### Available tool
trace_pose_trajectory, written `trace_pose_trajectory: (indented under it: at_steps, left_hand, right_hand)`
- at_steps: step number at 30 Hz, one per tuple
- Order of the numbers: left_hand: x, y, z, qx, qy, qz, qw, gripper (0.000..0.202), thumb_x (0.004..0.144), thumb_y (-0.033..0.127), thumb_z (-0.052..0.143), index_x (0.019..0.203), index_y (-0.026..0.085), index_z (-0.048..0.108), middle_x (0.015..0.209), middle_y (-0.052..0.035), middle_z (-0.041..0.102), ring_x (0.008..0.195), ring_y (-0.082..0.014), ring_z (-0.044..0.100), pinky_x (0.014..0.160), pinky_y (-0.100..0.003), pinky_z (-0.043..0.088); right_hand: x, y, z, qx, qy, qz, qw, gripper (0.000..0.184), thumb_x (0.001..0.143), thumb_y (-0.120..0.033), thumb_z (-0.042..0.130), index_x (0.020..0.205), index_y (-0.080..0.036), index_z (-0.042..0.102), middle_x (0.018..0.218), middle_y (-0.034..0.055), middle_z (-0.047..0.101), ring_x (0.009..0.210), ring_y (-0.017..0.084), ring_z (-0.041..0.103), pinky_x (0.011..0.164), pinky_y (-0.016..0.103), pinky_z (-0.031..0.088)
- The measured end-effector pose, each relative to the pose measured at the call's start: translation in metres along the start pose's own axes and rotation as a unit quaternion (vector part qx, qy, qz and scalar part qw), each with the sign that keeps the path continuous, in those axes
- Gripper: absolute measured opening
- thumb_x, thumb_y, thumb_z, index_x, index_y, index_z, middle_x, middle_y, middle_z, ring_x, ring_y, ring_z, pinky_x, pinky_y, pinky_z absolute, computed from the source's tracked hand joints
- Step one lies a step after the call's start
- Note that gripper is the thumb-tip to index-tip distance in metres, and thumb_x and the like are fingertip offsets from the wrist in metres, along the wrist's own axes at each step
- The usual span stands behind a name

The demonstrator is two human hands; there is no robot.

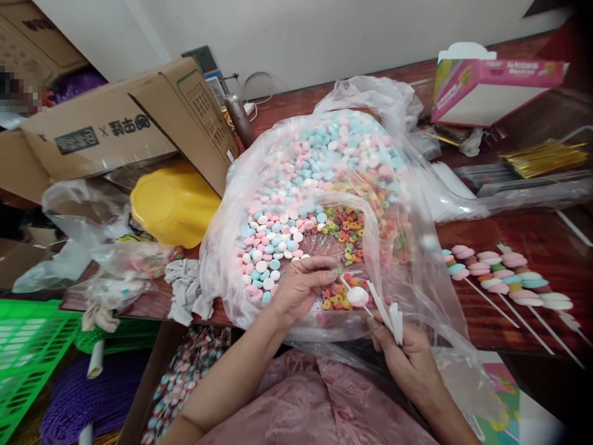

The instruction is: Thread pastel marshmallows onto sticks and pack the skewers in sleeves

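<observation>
My right hand [407, 352] is closed round several white sticks [395, 321]. One thinner stick leans out of it toward the left, with a round white marshmallow [358, 296] threaded on it. At that stick's upper end, my left hand [301, 287] pinches what looks like a small green ring candy [338, 271]. Both hands are over a large clear plastic bag [215, 235], spread open on the table. Pink, white and blue marshmallow discs [273, 244] fill its left and far parts. Colourful ring candies [345, 225] lie on its right side and near the hands.
Finished-looking candy skewers [504, 272] lie on the red-brown table [463, 334] at right. Behind them are gold twist ties [546, 159] and a pink box [500, 89]. At left stand a cardboard box [106, 123], a yellow container [173, 204] and a green basket [28, 352].
</observation>
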State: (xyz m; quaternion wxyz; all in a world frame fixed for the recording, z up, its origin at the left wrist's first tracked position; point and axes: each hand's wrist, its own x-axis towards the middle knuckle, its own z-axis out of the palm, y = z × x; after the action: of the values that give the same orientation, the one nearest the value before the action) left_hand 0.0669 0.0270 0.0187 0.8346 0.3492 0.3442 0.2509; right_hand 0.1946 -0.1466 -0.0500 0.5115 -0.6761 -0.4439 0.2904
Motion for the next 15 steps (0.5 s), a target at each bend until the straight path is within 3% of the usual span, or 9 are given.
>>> trace_pose_trajectory:
  at_steps: [3, 6, 9, 11, 15]
  left_hand:
    - [-0.003, -0.008, -0.005, -0.043, 0.029, 0.021, 0.998, 0.036, 0.045, 0.022, 0.094, 0.076, 0.016, 0.078, 0.078, -0.0024, 0.073, 0.065, -0.0115, 0.066, 0.065, -0.025, 0.055]
    - [-0.004, -0.017, -0.012, 0.016, 0.052, 0.125, 0.991, 0.029, 0.05, 0.023, 0.093, 0.074, 0.019, 0.078, 0.087, -0.0026, 0.074, 0.076, -0.0132, 0.067, 0.073, -0.028, 0.057]
    - [-0.006, -0.022, -0.018, 0.166, 0.025, 0.271, 0.948, 0.015, 0.066, 0.026, 0.088, 0.077, 0.021, 0.079, 0.09, -0.0041, 0.074, 0.085, -0.0152, 0.068, 0.082, -0.031, 0.058]
    - [-0.008, -0.024, -0.019, 0.231, 0.002, 0.327, 0.916, 0.01, 0.075, 0.028, 0.082, 0.082, 0.022, 0.08, 0.092, -0.0058, 0.074, 0.087, -0.016, 0.068, 0.085, -0.033, 0.058]
    - [-0.014, -0.029, -0.019, 0.194, 0.009, 0.302, 0.933, 0.015, 0.078, 0.034, 0.08, 0.084, 0.02, 0.08, 0.09, -0.0067, 0.075, 0.088, -0.0175, 0.069, 0.085, -0.033, 0.058]
  right_hand:
    - [0.006, -0.009, 0.004, -0.029, -0.015, -0.014, 0.999, 0.037, 0.096, -0.036, 0.052, 0.063, -0.02, 0.048, 0.057, -0.0032, 0.044, 0.052, 0.011, 0.04, 0.052, 0.023, 0.035]
    - [0.009, -0.015, 0.007, -0.063, -0.037, -0.033, 0.997, 0.031, 0.096, -0.035, 0.05, 0.07, -0.02, 0.055, 0.057, -0.0028, 0.046, 0.051, 0.012, 0.04, 0.051, 0.024, 0.035]
    - [0.009, -0.017, 0.012, -0.074, -0.033, -0.023, 0.996, 0.028, 0.097, -0.036, 0.049, 0.076, -0.02, 0.059, 0.057, -0.003, 0.045, 0.051, 0.012, 0.041, 0.049, 0.024, 0.035]
    - [0.007, -0.017, 0.015, -0.064, -0.021, -0.016, 0.998, 0.031, 0.097, -0.037, 0.05, 0.073, -0.02, 0.058, 0.057, -0.0032, 0.045, 0.05, 0.011, 0.041, 0.048, 0.023, 0.034]
    - [0.003, -0.016, 0.019, -0.056, -0.003, -0.028, 0.998, 0.031, 0.095, -0.035, 0.055, 0.068, -0.02, 0.056, 0.055, -0.0036, 0.045, 0.049, 0.011, 0.042, 0.048, 0.023, 0.035]
